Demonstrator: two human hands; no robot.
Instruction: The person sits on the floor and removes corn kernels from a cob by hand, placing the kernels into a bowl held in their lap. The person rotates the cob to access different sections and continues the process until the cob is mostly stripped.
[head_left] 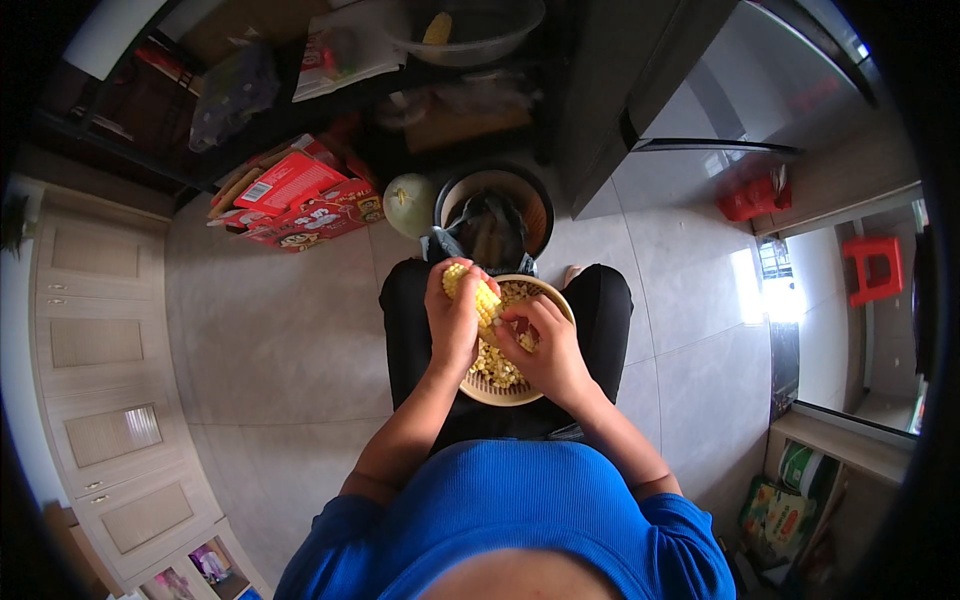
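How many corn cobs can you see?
2. One cob is in the left hand, over the round basket; the other cob is in the clear bowl at the top. More could be hidden from view.

1. Corn cob (487, 304): left hand (455, 312) covers part.
2. Right hand (545, 345): any kernels (500, 372) between its fingers are too small to tell.
3. Bin (538, 208): dark bag (492, 222) hides part of interior.
4. Clear bowl (485, 48): upper edge cuts it off.

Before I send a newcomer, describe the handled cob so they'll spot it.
Find the black trousers, then the round basket of kernels. Over it, the left hand grips the yellow cob; the other cob lies in a clear bowl.
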